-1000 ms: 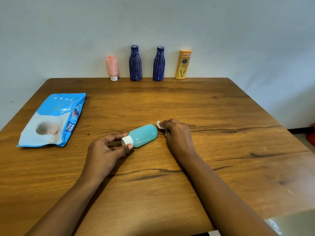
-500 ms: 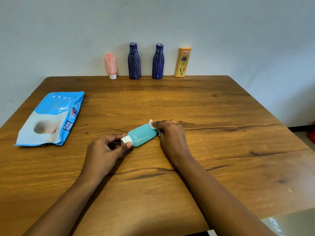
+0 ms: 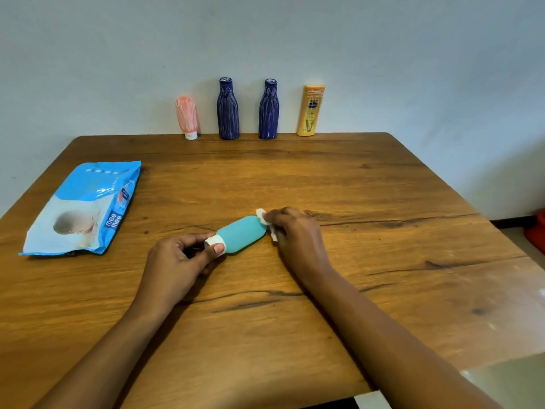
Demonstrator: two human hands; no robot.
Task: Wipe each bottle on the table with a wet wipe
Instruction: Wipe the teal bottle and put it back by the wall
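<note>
A person's left hand (image 3: 177, 261) pinched the white cap (image 3: 213, 241) of a teal bottle (image 3: 240, 239) lying on its side near the middle of the worktop (image 3: 368, 196), apparently to steady it. The right hand (image 3: 295, 231), fingers curled round a bunched wet wipe (image 3: 261, 215), pressed it to the bottle's base end. A pink bottle (image 3: 187, 116), two dark blue bottles (image 3: 227, 110) (image 3: 268, 110) and a yellow bottle (image 3: 311, 112) stood lined up against the wall (image 3: 413, 69), likely kept clear of the wiping. The wipe pack (image 3: 85, 208) lay flat to the left, within reach.
</note>
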